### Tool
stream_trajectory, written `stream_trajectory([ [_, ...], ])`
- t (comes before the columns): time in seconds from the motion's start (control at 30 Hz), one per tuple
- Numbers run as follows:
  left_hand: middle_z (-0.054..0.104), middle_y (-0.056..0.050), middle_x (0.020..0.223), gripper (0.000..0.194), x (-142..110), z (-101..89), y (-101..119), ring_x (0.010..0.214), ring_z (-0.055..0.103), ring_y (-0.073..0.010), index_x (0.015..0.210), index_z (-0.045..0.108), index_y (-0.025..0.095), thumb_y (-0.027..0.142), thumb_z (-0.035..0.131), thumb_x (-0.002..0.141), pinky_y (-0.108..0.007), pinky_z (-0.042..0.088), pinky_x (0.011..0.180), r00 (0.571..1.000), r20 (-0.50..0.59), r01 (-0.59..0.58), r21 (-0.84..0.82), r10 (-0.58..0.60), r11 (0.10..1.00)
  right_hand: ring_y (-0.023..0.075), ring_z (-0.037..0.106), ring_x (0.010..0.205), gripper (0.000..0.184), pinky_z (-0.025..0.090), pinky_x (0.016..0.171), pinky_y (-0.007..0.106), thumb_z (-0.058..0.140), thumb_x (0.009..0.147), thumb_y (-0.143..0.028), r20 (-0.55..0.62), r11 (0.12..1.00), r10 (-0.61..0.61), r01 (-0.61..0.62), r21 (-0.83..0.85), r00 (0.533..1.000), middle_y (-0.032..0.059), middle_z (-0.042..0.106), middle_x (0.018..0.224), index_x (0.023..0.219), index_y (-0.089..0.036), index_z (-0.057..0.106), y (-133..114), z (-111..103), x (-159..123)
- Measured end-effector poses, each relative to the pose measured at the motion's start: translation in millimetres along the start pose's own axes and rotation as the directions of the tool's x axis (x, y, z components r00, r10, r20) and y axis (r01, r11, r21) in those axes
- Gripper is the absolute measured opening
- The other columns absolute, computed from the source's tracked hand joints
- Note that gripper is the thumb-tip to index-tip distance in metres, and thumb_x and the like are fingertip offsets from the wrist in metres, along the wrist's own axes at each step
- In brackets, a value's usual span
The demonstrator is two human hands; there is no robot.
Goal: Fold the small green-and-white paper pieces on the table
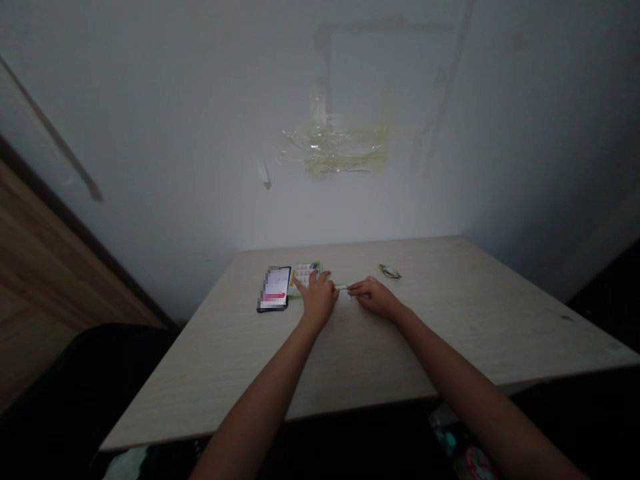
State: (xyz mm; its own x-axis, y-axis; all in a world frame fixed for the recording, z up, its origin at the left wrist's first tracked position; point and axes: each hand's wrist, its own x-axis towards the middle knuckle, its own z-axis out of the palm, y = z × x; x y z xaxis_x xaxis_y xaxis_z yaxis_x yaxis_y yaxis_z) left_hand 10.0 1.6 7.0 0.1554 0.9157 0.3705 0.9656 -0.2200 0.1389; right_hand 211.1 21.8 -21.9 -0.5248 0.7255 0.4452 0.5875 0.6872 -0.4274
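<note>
A small pale strip of what looks like folded paper [343, 287] lies on the table between my hands, partly covered by them. My left hand [316, 297] holds its left end down near the thumb, while its other fingers spread out toward a printed sheet [300, 272]. On the strip's right end, my right hand [379, 298] presses with its fingers drawn together. The sheet carries rows of small coloured pictures and is partly under or behind my left fingers. Beside it lies a phone [275, 290] with a lit screen, blurred in part.
A small crumpled green and white packet or paper piece [389, 271] lies behind my right hand. The pale wooden table [225, 373] meets a wall [200, 167] at the back. A dark chair-like shape [110, 373] stands left of the table.
</note>
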Motion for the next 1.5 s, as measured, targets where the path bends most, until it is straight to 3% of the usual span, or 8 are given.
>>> stream_trajectory([
  [0.33, 0.051, -0.002, 0.147, 0.022, -2, 1.2, 1, 0.139, 0.034, -0.0355, 0.093, 0.074, 0.027, 0.044, 0.063, 0.084, -0.076, 0.001, 0.111, 0.999, 0.039, -0.016, 0.004, 0.016, 1.000, 0.0219, 0.066, 0.101, 0.034, 0.046, 0.095, 0.041, 0.056, 0.083, -0.013, 0.005, 1.000, -0.004, 0.004, -0.003, 1.000, 0.0025, 0.073, 0.115, 0.105, -0.027, 0.076, 2, 1, 0],
  [0.8, 0.045, -0.012, 0.150, 0.059, -8, 7.4, 5, 0.138, 0.033, -0.0389, 0.117, 0.067, 0.023, 0.067, 0.059, 0.078, -0.077, -0.001, 0.110, 0.998, 0.064, -0.012, 0.014, 0.011, 1.000, 0.0221, 0.066, 0.103, 0.039, 0.047, 0.096, 0.042, 0.052, 0.080, -0.008, -0.015, 1.000, -0.013, 0.013, 0.027, 1.000, 0.0028, 0.074, 0.113, 0.104, -0.026, 0.076, 2, 1, 2],
  [1.07, 0.048, -0.012, 0.148, 0.057, -15, 12.0, 4, 0.139, 0.034, -0.0367, 0.117, 0.065, 0.022, 0.066, 0.055, 0.083, -0.075, -0.002, 0.112, 1.000, 0.023, -0.020, 0.013, 0.019, 1.000, 0.0224, 0.064, 0.109, 0.043, 0.046, 0.101, 0.044, 0.051, 0.077, -0.006, -0.024, 0.997, 0.025, -0.023, 0.070, 0.999, 0.0033, 0.073, 0.116, 0.107, -0.025, 0.076, 6, 1, 0],
  [1.23, 0.050, -0.012, 0.146, 0.051, -16, 13.3, 1, 0.137, 0.035, -0.0348, 0.114, 0.065, 0.023, 0.063, 0.056, 0.085, -0.077, -0.002, 0.110, 1.000, 0.007, -0.010, -0.002, 0.010, 1.000, 0.0213, 0.063, 0.112, 0.039, 0.046, 0.104, 0.041, 0.053, 0.077, -0.005, -0.060, 0.991, 0.109, -0.104, 0.078, 0.992, 0.0048, 0.071, 0.119, 0.101, -0.024, 0.077, 12, 2, -1],
  [1.5, 0.055, -0.007, 0.140, 0.037, -16, 8.9, 0, 0.135, 0.037, -0.0334, 0.115, 0.066, 0.030, 0.052, 0.061, 0.086, -0.077, 0.000, 0.110, 0.999, -0.006, -0.038, -0.080, 0.038, 0.996, 0.0234, 0.061, 0.106, 0.028, 0.046, 0.100, 0.041, 0.059, 0.078, -0.007, -0.125, 0.995, 0.101, -0.100, 0.010, 0.987, 0.0095, 0.071, 0.109, 0.096, -0.019, 0.077, 18, 7, -2],
])
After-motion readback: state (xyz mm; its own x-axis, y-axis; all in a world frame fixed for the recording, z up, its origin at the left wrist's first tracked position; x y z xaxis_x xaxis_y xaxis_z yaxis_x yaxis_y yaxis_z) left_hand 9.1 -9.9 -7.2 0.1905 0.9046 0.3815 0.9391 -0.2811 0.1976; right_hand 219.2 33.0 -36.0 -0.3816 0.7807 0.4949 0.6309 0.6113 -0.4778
